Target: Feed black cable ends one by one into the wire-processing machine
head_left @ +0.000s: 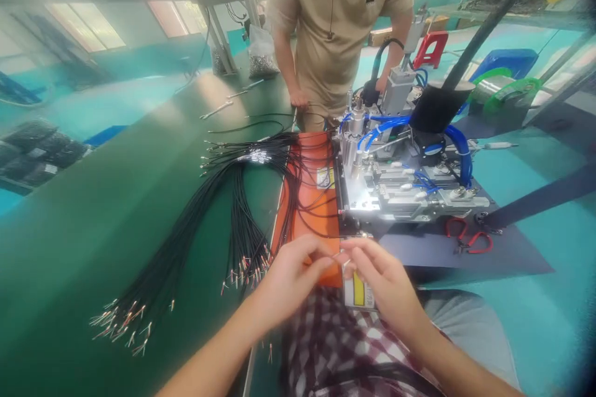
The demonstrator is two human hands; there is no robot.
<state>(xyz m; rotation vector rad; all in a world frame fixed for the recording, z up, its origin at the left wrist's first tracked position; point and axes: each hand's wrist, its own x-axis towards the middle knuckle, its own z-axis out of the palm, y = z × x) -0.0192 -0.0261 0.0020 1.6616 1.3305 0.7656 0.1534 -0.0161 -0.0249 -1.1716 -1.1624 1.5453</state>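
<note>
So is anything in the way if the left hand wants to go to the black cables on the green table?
Nothing visible is in the way: the black cables lie uncovered on the green table, and their nearest coloured wire ends are right beside the left hand.

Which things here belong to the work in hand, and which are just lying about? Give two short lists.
Seem to belong:
Left hand and right hand, fingertips close together
Black cables with thin, bared wire ends
Silver metal machine with blue tubes

Seem just lying about:
Red-handled metal pliers, untouched
Red plastic stool
Clear plastic bag of small pieces
</note>
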